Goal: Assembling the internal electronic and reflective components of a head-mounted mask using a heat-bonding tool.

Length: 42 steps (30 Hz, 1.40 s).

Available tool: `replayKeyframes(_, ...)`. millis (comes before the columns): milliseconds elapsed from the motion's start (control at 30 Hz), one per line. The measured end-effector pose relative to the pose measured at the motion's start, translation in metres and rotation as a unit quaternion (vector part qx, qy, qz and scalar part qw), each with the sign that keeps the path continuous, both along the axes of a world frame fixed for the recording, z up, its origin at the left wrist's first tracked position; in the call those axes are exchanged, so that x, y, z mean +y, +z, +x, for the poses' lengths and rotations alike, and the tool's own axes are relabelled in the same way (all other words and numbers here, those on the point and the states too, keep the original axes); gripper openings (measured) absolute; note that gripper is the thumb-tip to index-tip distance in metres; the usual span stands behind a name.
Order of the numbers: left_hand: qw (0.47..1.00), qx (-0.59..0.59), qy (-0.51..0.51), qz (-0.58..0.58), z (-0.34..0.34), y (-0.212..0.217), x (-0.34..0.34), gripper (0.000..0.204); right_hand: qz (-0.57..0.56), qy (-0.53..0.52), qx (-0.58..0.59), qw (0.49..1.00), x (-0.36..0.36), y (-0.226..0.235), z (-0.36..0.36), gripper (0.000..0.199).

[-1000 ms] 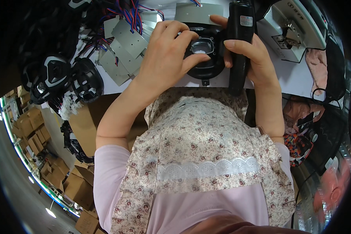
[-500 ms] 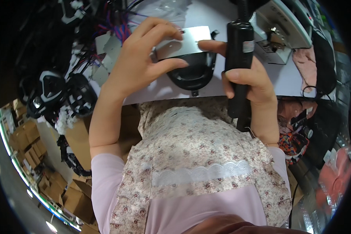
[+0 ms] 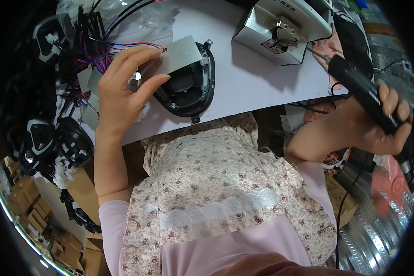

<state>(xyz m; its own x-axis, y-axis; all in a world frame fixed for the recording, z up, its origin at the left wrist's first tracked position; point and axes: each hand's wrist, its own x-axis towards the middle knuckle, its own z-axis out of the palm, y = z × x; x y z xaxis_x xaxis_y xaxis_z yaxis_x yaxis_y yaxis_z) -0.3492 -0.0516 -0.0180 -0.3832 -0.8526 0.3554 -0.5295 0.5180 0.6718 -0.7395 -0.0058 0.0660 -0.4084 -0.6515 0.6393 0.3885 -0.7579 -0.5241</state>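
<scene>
A black, rounded plastic housing (image 3: 188, 102) lies on the white table in front of me, its hollow side up. Across its far part rests a flat, silvery metal plate (image 3: 181, 54). My left hand (image 3: 124, 87) is closed on the plate's left end, thumb on the near side and fingers on the far side. Out to the right, my right hand (image 3: 382, 124) is wrapped around a black electric screwdriver (image 3: 361, 89). The driver is tilted, its thin bit pointing up and left toward a white box-shaped device with a metal mechanism (image 3: 283, 37).
Red, blue and black wires (image 3: 94, 41) bunch at the far left, by clear plastic bags. More metal plates (image 3: 89, 117) lie left of my hand. Black-and-grey plastic parts (image 3: 41, 138) crowd the left edge. A pink cloth (image 3: 329, 62) sits behind the driver; cardboard boxes (image 3: 23, 198) stand lower left.
My right hand has swung the screwdriver from beside the housing out to the right and tilted it. My left hand stays at the plate. The whole view has shifted right.
</scene>
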Motion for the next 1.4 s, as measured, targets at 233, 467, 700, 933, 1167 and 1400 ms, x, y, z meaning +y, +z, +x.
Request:
replayKeyframes(233,1.000,-0.001,0.027,0.000,0.005,-0.006,0.003,0.038,0.097,0.000,0.037,0.995,-0.055,-0.019,0.017,0.011)
replayKeyframes(467,0.999,0.002,0.027,0.020,0.006,-0.004,0.003,0.035,0.116,-0.046,0.257,0.958,-0.080,-0.016,0.026,0.015)
replayKeyframes(700,0.999,0.032,0.034,0.020,0.012,-0.009,0.005,0.032,0.053,0.121,0.350,0.927,-0.105,0.000,0.071,0.030)
replayKeyframes(933,0.996,0.062,0.064,0.013,0.019,-0.012,0.004,0.028,0.099,-0.100,0.219,0.966,-0.080,-0.012,0.079,0.021)
replayKeyframes(1167,0.996,0.069,0.046,0.025,0.022,-0.018,0.003,0.028,0.026,0.121,0.382,0.916,-0.078,-0.008,0.064,0.018)
replayKeyframes(1400,0.995,0.072,0.063,0.024,0.030,-0.016,0.008,0.030,0.097,-0.066,0.295,0.948,-0.079,-0.002,0.093,0.019)
